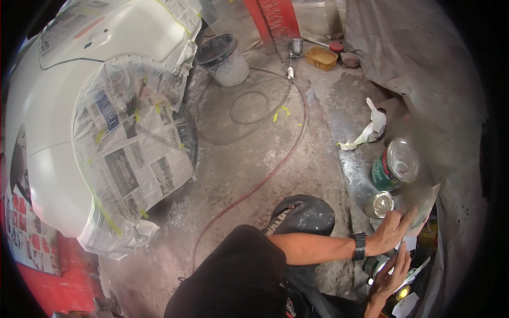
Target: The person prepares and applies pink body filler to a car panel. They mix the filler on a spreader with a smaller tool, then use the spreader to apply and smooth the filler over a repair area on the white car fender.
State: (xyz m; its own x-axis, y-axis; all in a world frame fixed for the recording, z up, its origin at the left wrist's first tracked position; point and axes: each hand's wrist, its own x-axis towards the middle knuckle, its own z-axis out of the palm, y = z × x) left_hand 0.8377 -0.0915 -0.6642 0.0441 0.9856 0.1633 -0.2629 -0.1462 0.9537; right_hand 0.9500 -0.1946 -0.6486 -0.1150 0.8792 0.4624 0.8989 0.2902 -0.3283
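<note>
A small round silver tin (pixel 379 204) stands beside the left hand (pixel 389 232), whose grip holds the thin, flat, greyish sheet (pixel 425 205) at right; whether the right hand (pixel 391 274), just below, holds anything I cannot tell. Steady support should keep the sheet off the tin.

Cannot follow right forearm (pixel 374 307) past lower edge | see only part of dark tin (pixel 375 265) behind right hand (pixel 392 273) | cannot tell, for blur, fingertips (pixel 412 213) of left hand (pixel 386 235) from flat sheet (pixel 428 202) | cannot read smallest print on newspaper (pixel 140 169)
</note>
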